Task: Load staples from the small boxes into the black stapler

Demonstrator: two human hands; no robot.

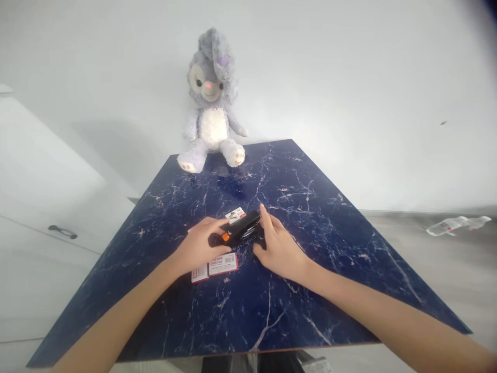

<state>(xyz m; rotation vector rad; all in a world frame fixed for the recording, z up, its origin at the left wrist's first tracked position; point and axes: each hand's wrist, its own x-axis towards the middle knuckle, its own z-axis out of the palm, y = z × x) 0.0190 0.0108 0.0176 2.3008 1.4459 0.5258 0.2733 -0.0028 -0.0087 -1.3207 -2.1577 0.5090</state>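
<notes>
A black stapler (245, 226) with an orange part at its left end lies at an angle over the middle of the table. My left hand (204, 241) has its thumb and fingers closed about the stapler's left end. At the other end is my right hand (281, 243), its thumb and index finger spread apart. The index fingertip is close to the stapler's tip; whether they touch I cannot tell. Just behind the stapler shows a small white packet (234, 214) with red print. In front of my left hand lies a small red-and-white box (223, 264), with another box (199, 273) beside it.
A grey plush toy (213, 124) sits at the far end of the dark blue marbled table (310, 228), against the wall. White cabinet doors (34, 259) with a dark handle (62, 231) stand at left. A clear plastic bottle (447, 226) lies on the floor at right.
</notes>
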